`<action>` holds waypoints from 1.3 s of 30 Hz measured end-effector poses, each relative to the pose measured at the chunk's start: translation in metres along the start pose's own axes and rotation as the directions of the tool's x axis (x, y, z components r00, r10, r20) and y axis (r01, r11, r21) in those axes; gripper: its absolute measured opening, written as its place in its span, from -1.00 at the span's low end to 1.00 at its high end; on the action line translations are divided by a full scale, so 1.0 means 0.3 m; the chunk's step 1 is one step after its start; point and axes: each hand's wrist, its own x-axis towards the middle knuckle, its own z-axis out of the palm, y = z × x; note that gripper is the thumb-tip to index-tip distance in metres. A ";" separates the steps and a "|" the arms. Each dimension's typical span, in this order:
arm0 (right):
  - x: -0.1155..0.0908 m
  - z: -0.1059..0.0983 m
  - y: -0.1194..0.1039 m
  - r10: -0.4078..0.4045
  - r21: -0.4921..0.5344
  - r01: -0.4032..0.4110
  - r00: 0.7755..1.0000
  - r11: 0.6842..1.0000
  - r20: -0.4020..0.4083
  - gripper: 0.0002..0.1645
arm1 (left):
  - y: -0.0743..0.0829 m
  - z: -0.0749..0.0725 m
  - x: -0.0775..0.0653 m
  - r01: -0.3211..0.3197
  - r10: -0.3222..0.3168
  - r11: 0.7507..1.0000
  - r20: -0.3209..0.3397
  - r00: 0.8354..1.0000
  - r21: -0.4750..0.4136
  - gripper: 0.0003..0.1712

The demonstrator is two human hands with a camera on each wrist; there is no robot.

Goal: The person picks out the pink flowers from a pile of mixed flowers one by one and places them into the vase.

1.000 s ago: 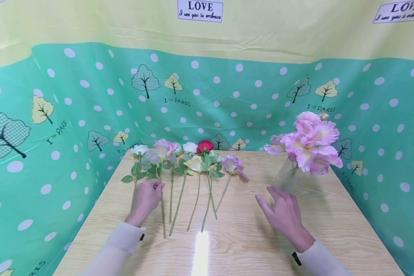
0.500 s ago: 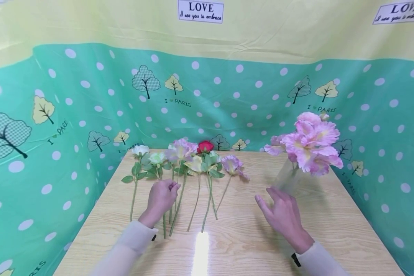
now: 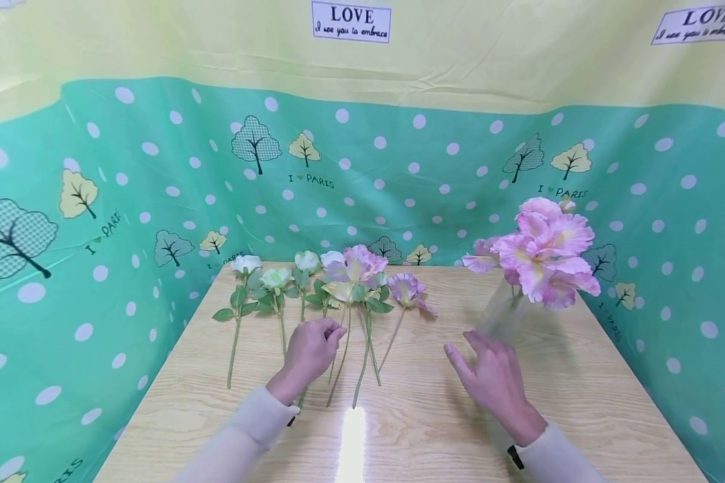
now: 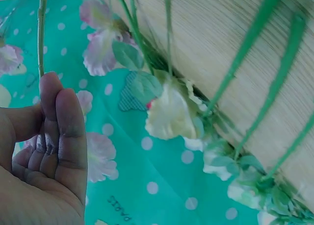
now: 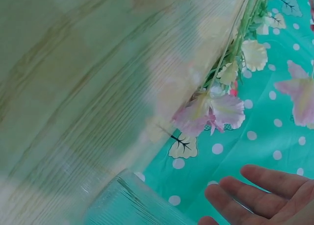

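My left hand (image 3: pixel 310 350) pinches the stem (image 4: pixel 41 34) of a pink-purple artificial flower (image 3: pixel 358 263) between thumb and fingers. The bloom is held over the row of flowers lying at the back and covers the red one. On the right, a clear ribbed vase (image 3: pixel 500 314) stands with large pink flowers (image 3: pixel 544 251) in it. My right hand (image 3: pixel 500 381) is beside the vase, its fingers extended and holding nothing. From the right wrist, the fingers (image 5: pixel 255 198) show spread apart close to the glass.
Loose artificial flowers lie along the table (image 3: pixel 423 429) with stems toward me: a white rose (image 3: pixel 246 263), a pale green one (image 3: pixel 276 277), another white one (image 3: pixel 307 261) and a purple one (image 3: pixel 406 288). A green dotted cloth (image 3: pixel 393 194) hangs behind and at both sides.
My left hand has moved right across the row, carrying the pink-purple flower past the white ones to in front of the red one. The right hand has hardly moved.
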 end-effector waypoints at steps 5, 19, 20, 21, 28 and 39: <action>-0.007 0.006 -0.002 0.009 0.008 -0.009 1.000 1.000 0.014 -0.38 | 0.028 0.018 -0.006 -0.056 0.055 0.998 -0.014 0.998 -0.014 -0.90; -0.007 0.022 -0.029 0.069 0.100 -0.074 0.996 0.992 0.061 -0.43 | 0.096 0.078 -0.020 -0.153 0.153 0.987 -0.007 0.988 -0.045 -0.87; -0.007 0.022 -0.032 0.073 0.112 -0.080 0.995 0.990 0.065 -0.43 | 0.101 0.083 -0.022 -0.162 0.162 0.985 -0.004 0.987 -0.051 -0.89; -0.007 0.022 -0.034 0.080 0.122 -0.088 0.994 0.989 0.070 -0.43 | 0.104 0.088 -0.024 -0.173 0.173 0.984 -0.001 0.985 -0.053 -0.90; -0.004 0.027 -0.055 0.140 0.205 -0.160 0.984 0.966 0.106 -0.46 | 0.132 0.110 -0.033 -0.210 0.210 0.975 0.003 0.978 -0.074 -0.91; 0.005 0.054 -0.119 0.165 0.322 -0.193 0.980 0.927 0.112 -0.59 | 0.169 0.132 -0.039 -0.253 0.256 0.962 0.017 0.966 -0.105 -0.91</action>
